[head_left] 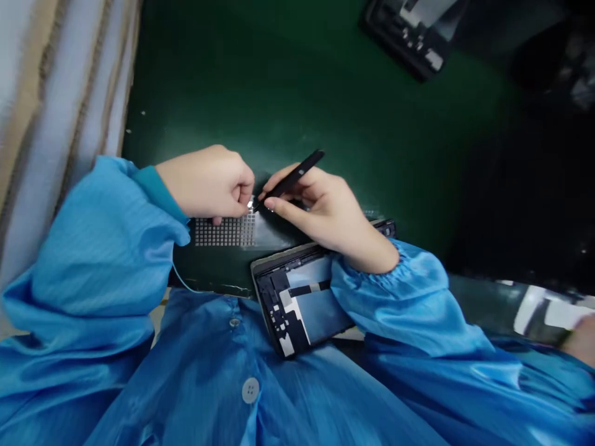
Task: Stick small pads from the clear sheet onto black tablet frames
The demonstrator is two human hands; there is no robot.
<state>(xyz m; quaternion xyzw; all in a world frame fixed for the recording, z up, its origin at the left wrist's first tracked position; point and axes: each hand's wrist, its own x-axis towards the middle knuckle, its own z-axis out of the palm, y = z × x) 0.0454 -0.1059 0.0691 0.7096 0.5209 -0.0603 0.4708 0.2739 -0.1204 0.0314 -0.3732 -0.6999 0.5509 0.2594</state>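
Observation:
My left hand (209, 183) is closed in a pinch on a tiny shiny piece (251, 203), right above a sheet with a grid of small squares (225, 231) on the green mat. My right hand (325, 207) grips black tweezers (290, 178) like a pen, their tip meeting the shiny piece at my left fingertips. An opened tablet-like device (297, 303), back side up with black inner parts showing, lies under my right wrist at the table's near edge.
The green mat (302, 93) covers the table. Another opened device (411, 31) lies at the far right. A striped curtain (56, 93) hangs at the left. At the right edge, another person's hand (581, 341) is by a further device (543, 313).

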